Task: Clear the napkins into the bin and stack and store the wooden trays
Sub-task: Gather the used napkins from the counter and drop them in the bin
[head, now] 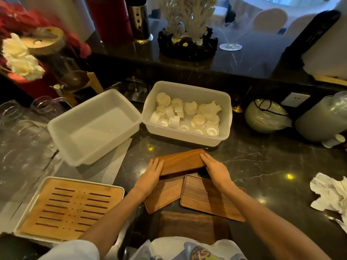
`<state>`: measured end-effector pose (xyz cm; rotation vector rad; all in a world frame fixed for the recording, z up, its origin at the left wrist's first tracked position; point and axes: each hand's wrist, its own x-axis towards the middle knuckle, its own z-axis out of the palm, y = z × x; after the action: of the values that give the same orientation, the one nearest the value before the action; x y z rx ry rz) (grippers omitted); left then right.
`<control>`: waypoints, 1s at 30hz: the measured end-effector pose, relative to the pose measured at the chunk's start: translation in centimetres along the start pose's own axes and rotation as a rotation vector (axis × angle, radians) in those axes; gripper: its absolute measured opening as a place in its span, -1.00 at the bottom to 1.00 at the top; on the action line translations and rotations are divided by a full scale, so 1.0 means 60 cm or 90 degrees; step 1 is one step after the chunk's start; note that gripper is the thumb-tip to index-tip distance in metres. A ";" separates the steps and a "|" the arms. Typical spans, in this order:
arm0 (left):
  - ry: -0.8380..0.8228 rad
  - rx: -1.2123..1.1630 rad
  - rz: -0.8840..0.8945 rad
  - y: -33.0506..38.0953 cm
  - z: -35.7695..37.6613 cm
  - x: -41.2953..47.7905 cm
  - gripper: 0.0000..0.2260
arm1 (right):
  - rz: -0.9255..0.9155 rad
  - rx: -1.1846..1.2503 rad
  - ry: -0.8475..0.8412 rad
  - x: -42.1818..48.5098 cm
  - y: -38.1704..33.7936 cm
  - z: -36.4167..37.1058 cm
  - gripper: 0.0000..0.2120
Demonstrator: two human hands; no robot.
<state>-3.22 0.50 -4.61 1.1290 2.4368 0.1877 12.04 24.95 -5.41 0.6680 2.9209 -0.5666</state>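
the person is at the stacking step: the left hand [152,170] and right hand [213,167] each grip an end of one wooden tray [181,161], holding it tilted above the dark desk [262,166], just over two more trays, the left tray [162,194] and the right tray [210,199], which lie side by side and slightly overlapped. a fourth dark board [189,224] sits nearer the body, partly shadowed. next, i'd guess, the lifted tray needs lowering squarely onto one of the flat ones, edges lined up. crumpled napkins [330,196] lie well apart on the right, cut off by the frame, so they are not yet binned. no bin is clearly visible, nor where trays get stored; fingertips under the tray are hidden.
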 end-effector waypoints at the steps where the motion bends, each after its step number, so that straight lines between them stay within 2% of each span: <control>1: 0.026 -0.016 -0.008 -0.003 -0.004 -0.003 -0.40 | -0.011 0.022 0.016 -0.001 -0.002 -0.004 -0.54; 3: 0.071 -0.037 -0.005 -0.011 -0.011 -0.011 -0.37 | -0.052 0.016 0.065 -0.004 -0.005 -0.010 -0.59; 4: 0.092 -0.038 0.004 -0.015 -0.012 -0.014 -0.35 | -0.059 0.033 0.056 -0.006 -0.007 -0.012 -0.58; 6: 0.124 -0.025 0.020 -0.018 -0.012 -0.020 -0.34 | -0.016 0.082 0.055 -0.017 -0.008 -0.020 -0.56; 8: 0.132 -0.013 0.026 -0.016 -0.010 -0.021 -0.35 | -0.002 0.029 0.049 -0.026 -0.005 -0.022 -0.54; 11: 0.106 -0.017 0.011 -0.009 -0.003 -0.022 -0.36 | -0.006 0.055 0.033 -0.033 -0.005 -0.018 -0.61; 14: 0.087 -0.023 -0.011 -0.002 0.010 -0.029 -0.37 | 0.004 0.086 0.010 -0.040 -0.009 -0.010 -0.60; 18: 0.052 -0.019 -0.034 0.006 0.026 -0.033 -0.36 | 0.073 0.105 -0.050 -0.045 -0.008 -0.006 -0.44; 23: -0.031 -0.059 -0.043 0.001 0.040 -0.035 -0.31 | 0.071 0.117 -0.133 -0.044 0.006 0.002 -0.32; 27: -0.082 -0.021 -0.075 0.024 0.027 -0.032 -0.20 | 0.041 0.130 -0.143 -0.053 0.020 -0.006 -0.31; 30: -0.069 0.051 -0.078 0.069 0.014 -0.024 -0.23 | 0.050 0.184 -0.077 -0.081 0.043 -0.027 -0.42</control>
<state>0.84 2.09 -3.61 0.9917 2.4260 -0.0102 17.56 25.76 -3.94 0.7439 2.7125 -0.9944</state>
